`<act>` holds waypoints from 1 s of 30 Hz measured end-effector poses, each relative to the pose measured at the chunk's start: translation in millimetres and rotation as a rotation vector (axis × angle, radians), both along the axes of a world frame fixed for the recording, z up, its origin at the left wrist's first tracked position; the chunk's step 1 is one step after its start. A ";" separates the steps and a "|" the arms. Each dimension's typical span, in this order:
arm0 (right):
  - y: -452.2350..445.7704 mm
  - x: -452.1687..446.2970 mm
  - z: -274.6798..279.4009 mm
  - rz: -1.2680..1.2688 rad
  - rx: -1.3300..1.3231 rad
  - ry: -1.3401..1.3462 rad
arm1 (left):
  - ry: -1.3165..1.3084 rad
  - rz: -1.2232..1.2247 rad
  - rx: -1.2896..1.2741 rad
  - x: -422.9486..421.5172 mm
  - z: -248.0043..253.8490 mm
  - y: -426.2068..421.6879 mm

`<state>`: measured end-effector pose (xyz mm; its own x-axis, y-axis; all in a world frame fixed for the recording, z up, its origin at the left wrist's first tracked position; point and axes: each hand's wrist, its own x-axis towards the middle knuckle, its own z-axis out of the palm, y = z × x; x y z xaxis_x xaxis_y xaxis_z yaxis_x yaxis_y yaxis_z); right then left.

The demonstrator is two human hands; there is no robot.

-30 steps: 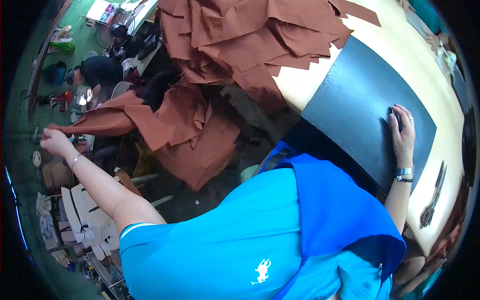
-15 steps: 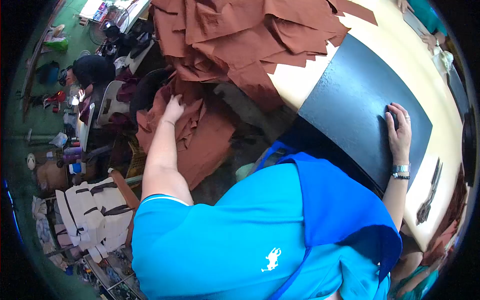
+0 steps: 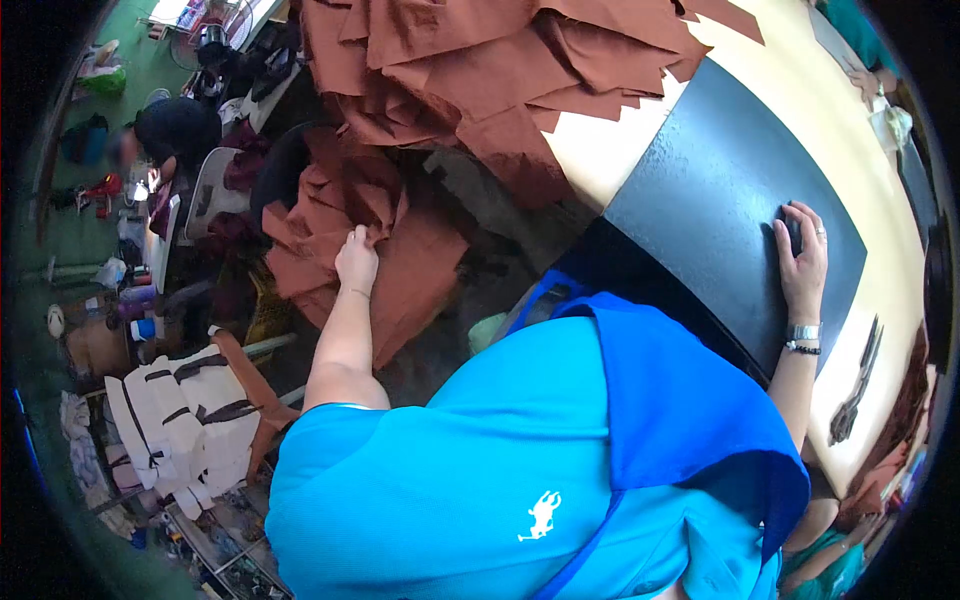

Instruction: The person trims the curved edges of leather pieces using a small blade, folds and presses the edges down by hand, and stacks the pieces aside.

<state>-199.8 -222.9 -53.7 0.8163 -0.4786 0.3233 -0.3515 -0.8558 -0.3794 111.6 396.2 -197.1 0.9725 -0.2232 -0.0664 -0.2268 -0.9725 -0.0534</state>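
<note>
Head view: left hand (image 3: pixel 357 260) on brown cloth (image 3: pixel 420 268), exact grip unclear.

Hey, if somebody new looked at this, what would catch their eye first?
Probably the bright turquoise shirt and blue apron across the bottom. Next, the heap of rust-brown fabric pieces at top centre, on a pale table, with a black sheet to its right under the right hand. The left hand is at a lower brown pile, left of centre.
</note>
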 end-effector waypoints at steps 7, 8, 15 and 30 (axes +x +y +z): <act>-0.7 0.3 -1.9 -0.005 -0.006 -0.005 | -0.048 -0.031 -0.203 -4.0 13.7 -78.7; -0.7 0.7 -1.0 -0.006 -0.003 -0.003 | -0.095 -0.016 -0.099 -11.2 16.8 -80.8; -0.6 -0.8 -1.2 0.001 0.007 -0.009 | -0.228 0.424 -0.202 4.0 6.8 -3.0; -2.0 -0.9 -2.3 -0.004 -0.002 0.004 | -0.305 0.148 0.228 37.2 96.3 40.8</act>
<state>-200.7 -225.0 -56.1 0.8153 -0.4818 0.3212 -0.3567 -0.8549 -0.3767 148.8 437.0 -100.8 0.9757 -0.0921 0.1989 -0.0254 -0.9488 -0.3147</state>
